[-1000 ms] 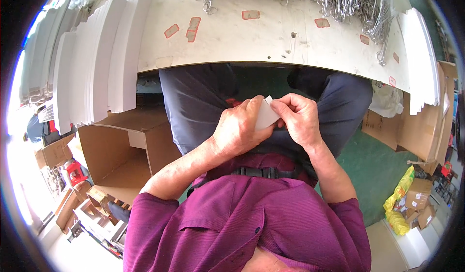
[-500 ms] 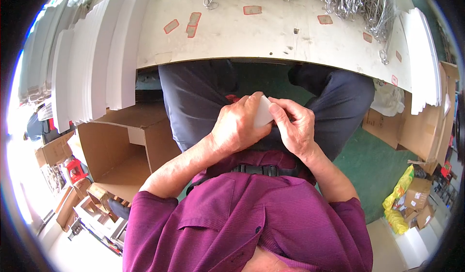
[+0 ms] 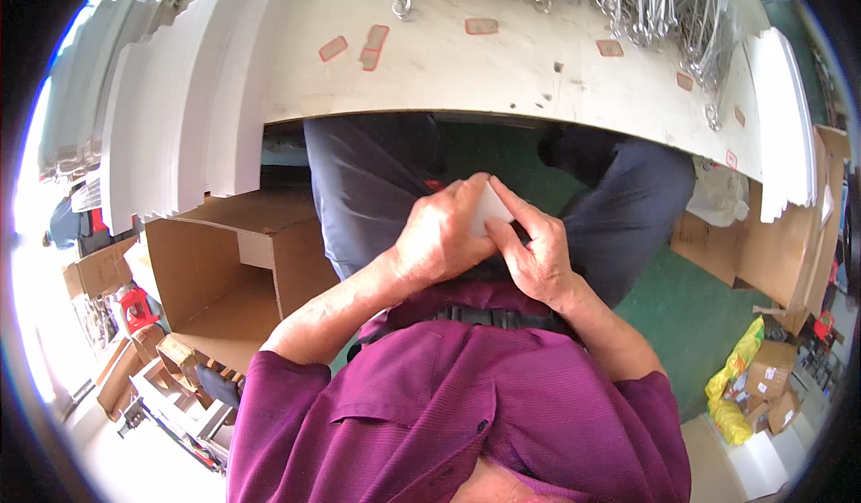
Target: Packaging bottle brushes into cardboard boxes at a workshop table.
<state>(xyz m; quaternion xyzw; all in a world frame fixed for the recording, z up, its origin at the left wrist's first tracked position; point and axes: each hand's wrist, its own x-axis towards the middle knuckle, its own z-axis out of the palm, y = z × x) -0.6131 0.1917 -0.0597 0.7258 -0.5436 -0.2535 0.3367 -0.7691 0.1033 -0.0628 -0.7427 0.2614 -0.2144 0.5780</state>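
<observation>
Above my lap, just off the near edge of the table, my left hand (image 3: pixel 441 234) is closed around a small white piece (image 3: pixel 491 208) that looks like folded card or plastic. Much of the piece is hidden behind the left fingers. My right hand (image 3: pixel 543 256) pinches its right side, the thumb lying across the lower face and the index finger stretched along the upper right edge. The two hands nearly meet at the top of the piece.
Tall stacks of white card (image 3: pixel 184 99) stand at the table's left, another white stack (image 3: pixel 782 117) at its right. Bundles of looped metal wire rods (image 3: pixel 659 5) lie on the far side of the tabletop (image 3: pixel 404 82). An open cardboard box (image 3: pixel 215 288) sits below left, a yellow bag (image 3: pixel 735 377) lower right.
The right thumb has slid down and left across the white piece, and the right index finger has straightened along its edge. My left hand keeps its grip. The whole view has shifted slightly.
</observation>
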